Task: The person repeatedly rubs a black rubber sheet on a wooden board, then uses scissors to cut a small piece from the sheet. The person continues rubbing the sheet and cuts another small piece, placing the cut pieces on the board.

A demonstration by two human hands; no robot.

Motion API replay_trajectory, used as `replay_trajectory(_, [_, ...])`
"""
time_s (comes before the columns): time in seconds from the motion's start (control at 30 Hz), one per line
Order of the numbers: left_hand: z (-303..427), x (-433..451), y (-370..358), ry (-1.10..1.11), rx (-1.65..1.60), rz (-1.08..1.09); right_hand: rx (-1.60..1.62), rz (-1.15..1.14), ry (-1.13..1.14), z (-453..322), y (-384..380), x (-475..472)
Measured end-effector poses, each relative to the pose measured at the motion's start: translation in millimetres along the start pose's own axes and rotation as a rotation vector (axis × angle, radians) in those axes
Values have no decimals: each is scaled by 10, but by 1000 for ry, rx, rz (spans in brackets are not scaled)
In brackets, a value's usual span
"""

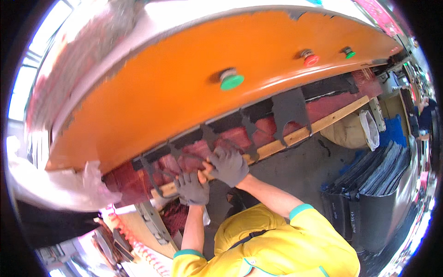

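My left hand (192, 189), in a grey glove with bare fingertips, rests over the wooden strip (294, 137) along the machine's front edge. Beside it on the right, my right hand (229, 167) wears the same kind of glove, its fingers bent over a dark cut sheet. The two hands nearly touch at the thumbs, and whether either grips anything is hidden. Thin dark sheet remnants (250, 130) with curved cut-outs lie across the red bed (266, 130) and hang over the strip. A wider dark piece (292, 107) lies farther right.
Above the bed spans an orange machine beam (148, 100) with green buttons (232, 81) and a red button (310, 60). Stacked dark sheets (373, 183) stand at right, near an open sack (349, 131). A coiled red hose (129, 235) hangs at lower left. Another person (426, 114) is far right.
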State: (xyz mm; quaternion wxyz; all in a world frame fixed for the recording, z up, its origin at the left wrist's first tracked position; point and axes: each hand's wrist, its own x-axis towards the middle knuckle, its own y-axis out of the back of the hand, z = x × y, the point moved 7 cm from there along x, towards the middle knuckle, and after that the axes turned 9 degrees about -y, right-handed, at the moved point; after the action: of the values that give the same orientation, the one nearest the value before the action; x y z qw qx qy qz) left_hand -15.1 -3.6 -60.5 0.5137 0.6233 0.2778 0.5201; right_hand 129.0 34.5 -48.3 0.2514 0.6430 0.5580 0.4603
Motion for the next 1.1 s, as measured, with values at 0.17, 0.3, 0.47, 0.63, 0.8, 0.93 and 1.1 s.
replay_trajectory(0.17, [73, 53, 192, 90, -52, -20, 69, 80, 11, -21, 49, -48])
replay_trajectory(0.3, [145, -127, 302, 70, -121, -31, 137, 100, 4, -38, 142, -300])
replay_trajectory(0.47, [220, -326, 645, 165, -371, 60, 254, 48, 57, -166, 600, -726])
replay_trajectory(0.63, [-185, 153, 786, 291, -190, 333, 172, 149, 50, -358, 847, -137])
replay_trajectory(0.8, [-141, 43, 704, 217, 48, 304, 149, -197, 132, -669, 390, 357])
replay_trajectory(0.93, [-76, -338, 706, 299, 6, 216, 485, -276, 87, -582, 471, 158])
replay_trajectory(1.1, [26, -525, 809, 298, 1, 222, 1428, -549, -342, -127, 763, -87])
